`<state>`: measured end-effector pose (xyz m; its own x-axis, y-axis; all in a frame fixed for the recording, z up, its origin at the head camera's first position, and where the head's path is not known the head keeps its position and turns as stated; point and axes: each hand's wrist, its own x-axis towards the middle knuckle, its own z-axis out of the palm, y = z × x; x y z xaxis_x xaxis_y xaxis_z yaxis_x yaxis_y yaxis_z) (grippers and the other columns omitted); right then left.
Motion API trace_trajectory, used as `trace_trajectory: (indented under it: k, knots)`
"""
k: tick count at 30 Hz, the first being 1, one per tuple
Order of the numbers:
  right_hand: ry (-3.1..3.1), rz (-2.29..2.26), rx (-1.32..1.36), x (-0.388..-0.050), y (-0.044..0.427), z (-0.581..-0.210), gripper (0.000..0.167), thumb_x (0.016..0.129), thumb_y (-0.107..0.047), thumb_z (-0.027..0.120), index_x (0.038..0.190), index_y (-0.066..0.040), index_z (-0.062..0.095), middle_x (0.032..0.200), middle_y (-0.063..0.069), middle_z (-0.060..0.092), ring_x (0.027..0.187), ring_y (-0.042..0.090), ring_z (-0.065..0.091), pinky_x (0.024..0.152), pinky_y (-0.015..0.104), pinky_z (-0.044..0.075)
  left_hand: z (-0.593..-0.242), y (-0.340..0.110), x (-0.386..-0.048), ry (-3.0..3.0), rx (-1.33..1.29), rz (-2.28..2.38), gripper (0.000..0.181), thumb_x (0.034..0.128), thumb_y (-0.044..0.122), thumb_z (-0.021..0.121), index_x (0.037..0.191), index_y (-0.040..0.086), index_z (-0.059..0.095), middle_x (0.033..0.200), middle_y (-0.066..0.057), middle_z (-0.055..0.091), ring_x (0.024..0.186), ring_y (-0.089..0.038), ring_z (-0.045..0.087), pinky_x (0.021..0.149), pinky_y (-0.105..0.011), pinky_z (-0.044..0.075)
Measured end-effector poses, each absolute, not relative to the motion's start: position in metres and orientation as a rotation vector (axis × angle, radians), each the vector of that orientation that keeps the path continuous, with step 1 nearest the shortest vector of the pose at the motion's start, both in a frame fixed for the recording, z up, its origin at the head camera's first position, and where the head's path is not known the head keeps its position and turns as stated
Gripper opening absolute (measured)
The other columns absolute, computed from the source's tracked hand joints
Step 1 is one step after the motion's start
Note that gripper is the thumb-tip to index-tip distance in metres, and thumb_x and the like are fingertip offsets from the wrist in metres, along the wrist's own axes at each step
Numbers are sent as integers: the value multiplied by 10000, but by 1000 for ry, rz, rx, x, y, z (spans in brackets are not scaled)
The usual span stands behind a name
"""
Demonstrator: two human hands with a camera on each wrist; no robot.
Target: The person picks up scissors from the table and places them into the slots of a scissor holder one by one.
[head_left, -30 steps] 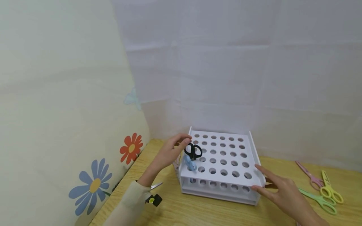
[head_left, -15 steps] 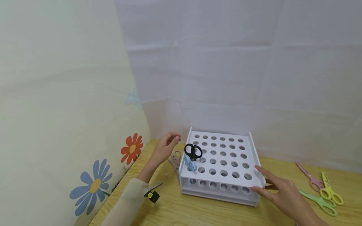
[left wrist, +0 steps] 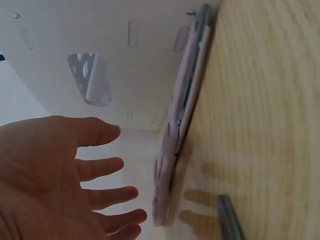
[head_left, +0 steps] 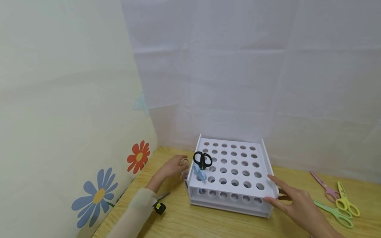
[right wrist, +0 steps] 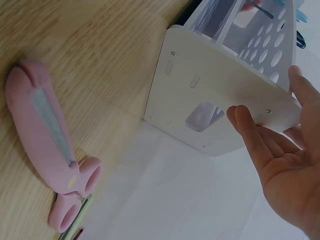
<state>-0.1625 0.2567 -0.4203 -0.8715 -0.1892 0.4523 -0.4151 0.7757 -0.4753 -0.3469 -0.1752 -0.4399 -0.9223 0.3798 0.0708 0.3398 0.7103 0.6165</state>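
Left wrist view: the mauve scissors (left wrist: 173, 137) lie on the table (left wrist: 270, 90) alongside the outer left wall of the white rack (head_left: 229, 188), handles toward the back cloth (head_left: 226, 82); whether they touch that wall I can't make out. The left hand (head_left: 172, 166) has just come down to their handle end. From my remote seat the head view shows its fingers overlapping the rings, but the wrist view has them stretched and spread with a gap, so I read the hand as released, holding nothing. To me, that shift puts the left side's work at the mauve scissors, while the right side's seems to be steadying the rack.

Half a second ago I saw that hand higher, above the scissors; a second ago it was up at the rack's left edge, near the black-handled scissors (head_left: 203, 163). Those stay in the rack's top, handles up, next to a light blue thing (head_left: 200, 173), perhaps another pair's handles. The right hand (head_left: 297, 203) hasn't shifted: thumb and fingers grasp the rack's front right corner.

Farther out, a thin blade (head_left: 163, 196) shows beside the left sleeve (head_left: 143, 205). Over on the right lie pink scissors (head_left: 326, 189), yellow scissors (head_left: 345, 198) and green scissors (head_left: 330, 209), grouped closely; my right wrist view adds a bulky pink pair (right wrist: 42, 135).
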Motion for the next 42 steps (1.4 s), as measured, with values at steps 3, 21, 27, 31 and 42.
trace_trajectory:
  k: [3,21,27,31,42]
  knots:
    - [-2593,819,459,-162,257,-420,703,830,-344,854,1450,-148,586,1171,249,692,799,182,740,682,454,594,-446,-177,-345,2842,602,883,509,1008,209,631,1452,-12,519,1450,-262,491,1327,-439,461,1075,-594,376]
    - [-2614,854,463,-162,257,-418,699,848,-340,836,1467,-153,568,1198,243,683,812,173,735,660,419,596,-449,-184,-343,2837,614,742,289,1024,229,620,1227,33,684,1375,-199,494,1224,-349,533,1034,-510,444]
    - [-2607,851,468,-162,257,-419,700,847,-337,838,1467,-157,568,1192,244,685,818,178,737,666,426,598,-448,-185,-342,2847,584,717,203,1028,218,618,1116,63,716,1282,-147,545,1090,-270,571,952,-463,497]
    - [-2598,845,473,-162,256,-419,698,849,-329,839,1468,-157,567,1178,239,693,817,176,737,666,415,597,-447,-185,-343,2869,568,705,146,1026,183,620,1011,75,717,1183,-108,572,970,-223,558,822,-397,530]
    - [-2573,851,486,-161,255,-418,691,847,-316,843,1462,-151,574,1190,232,690,819,159,735,671,388,598,-452,-179,-345,3196,272,671,238,966,209,691,1114,24,664,1088,-134,580,909,-290,558,825,-477,501]
